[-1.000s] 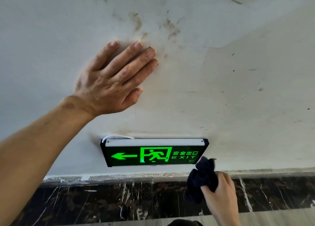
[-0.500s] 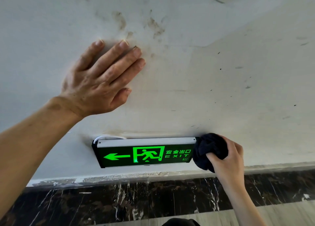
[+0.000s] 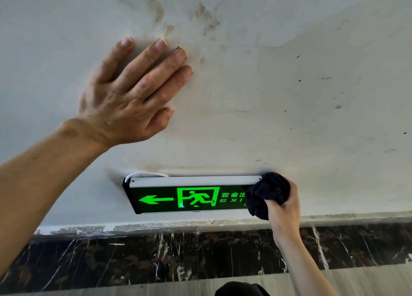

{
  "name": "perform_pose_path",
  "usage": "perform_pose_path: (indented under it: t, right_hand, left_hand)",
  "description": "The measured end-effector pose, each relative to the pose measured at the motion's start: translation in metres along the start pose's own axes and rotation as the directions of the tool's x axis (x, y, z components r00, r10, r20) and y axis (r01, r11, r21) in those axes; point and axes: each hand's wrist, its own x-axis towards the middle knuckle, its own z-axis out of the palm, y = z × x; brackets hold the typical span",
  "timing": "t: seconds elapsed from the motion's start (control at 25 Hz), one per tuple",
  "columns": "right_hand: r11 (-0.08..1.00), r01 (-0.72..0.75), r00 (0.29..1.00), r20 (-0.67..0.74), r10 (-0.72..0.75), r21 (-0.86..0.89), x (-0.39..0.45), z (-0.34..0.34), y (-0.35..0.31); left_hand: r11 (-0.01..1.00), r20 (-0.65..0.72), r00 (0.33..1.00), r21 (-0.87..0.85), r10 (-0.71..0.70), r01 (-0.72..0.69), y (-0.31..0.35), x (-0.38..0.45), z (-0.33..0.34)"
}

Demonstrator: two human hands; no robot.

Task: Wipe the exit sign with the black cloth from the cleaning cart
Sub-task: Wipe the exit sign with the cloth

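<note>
Two hands are in use: the left hand (image 3: 131, 94) is spread flat and empty against the stained wall (image 3: 289, 83), while the right hand (image 3: 284, 208) is clenched around the bunched black cloth (image 3: 267, 193), pressed onto the right end of the lit exit sign (image 3: 189, 194). Steady pressure is best kept as the cloth is drawn leftward across the green face, with the white cable (image 3: 142, 174) avoided.
</note>
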Motion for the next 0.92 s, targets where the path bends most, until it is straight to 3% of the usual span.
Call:
perform_pose_path:
  t: [0.32,0.56,0.92]
  right_hand:
    - [0.987,-0.108,0.993,-0.039,0.113,0.120,0.003,0.008,0.019]
    - [0.979,-0.201,0.979,0.025,0.202,-0.042,-0.006,0.013,0.046]
    - [0.933,-0.328,0.944,-0.034,0.327,-0.150,0.006,0.020,0.079]
  left_hand:
    - [1.000,0.006,1.000,0.006,0.010,-0.010,-0.001,0.000,0.000]
    - [1.000,0.015,1.000,0.016,0.010,-0.010,0.000,0.000,0.002]
    - [1.000,0.025,1.000,0.020,0.001,-0.002,0.000,0.000,0.003]
